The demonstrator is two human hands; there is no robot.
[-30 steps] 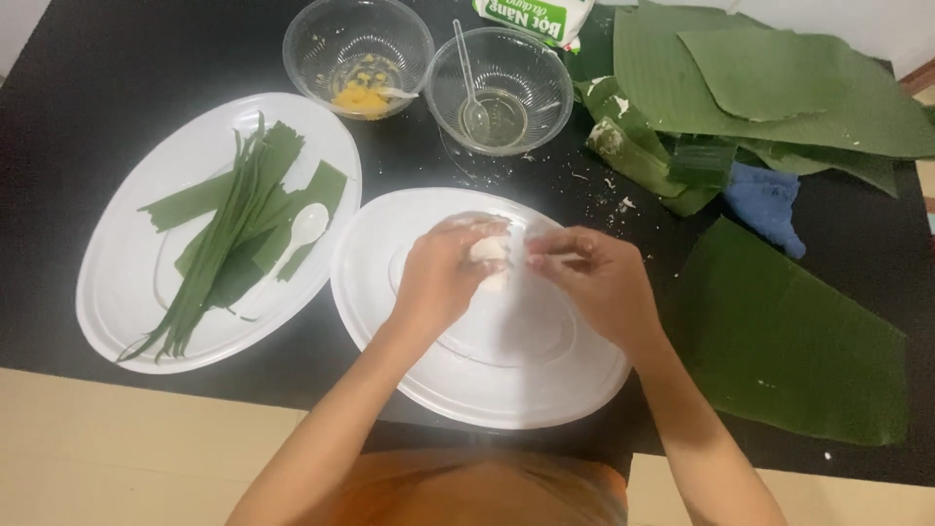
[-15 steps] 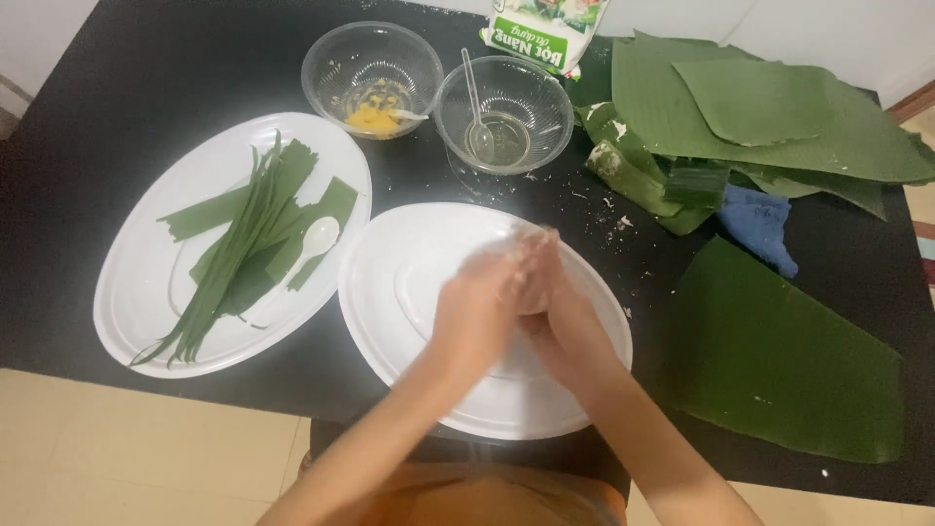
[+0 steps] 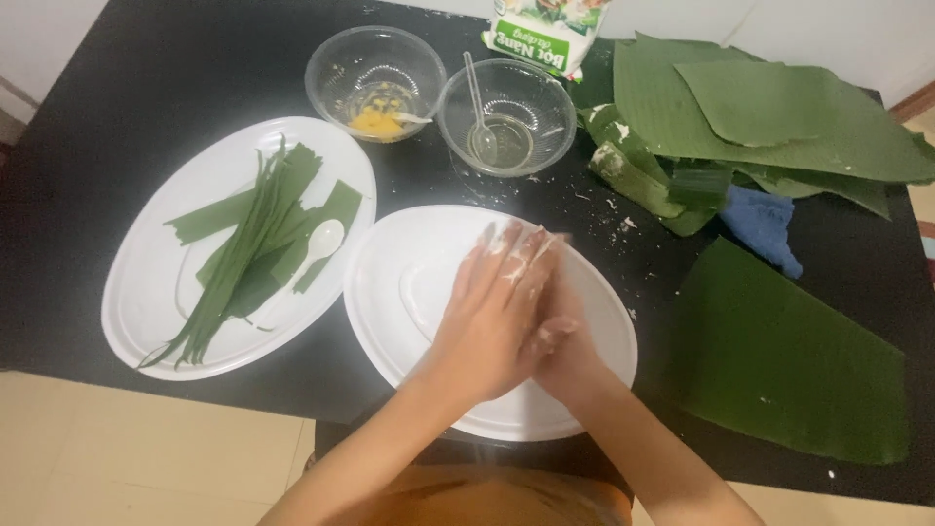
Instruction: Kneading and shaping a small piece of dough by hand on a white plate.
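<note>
Oval plate [image 3: 146,292] of green leaf strips [image 3: 248,244], two glass bowls [image 3: 375,73] [image 3: 506,112], banana leaves [image 3: 769,107] — blue cloth [image 3: 765,224]

We're at a black table [image 3: 117,107] with a matte top, lit evenly from above, no harsh shadows. Pale cream floor tiles [image 3: 127,458] show below its near edge, and a white wall [image 3: 49,29] runs behind it.

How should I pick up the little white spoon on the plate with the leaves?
Take the white spoon by its thin handle, the lower end that points down toward the leaf strips. Come from above and pinch the handle's two sides. The round bowl end is wider and likely harder to pinch, and the spoon lies flat on the leaves on the oval plate, so lifting straight up should work best.
</note>
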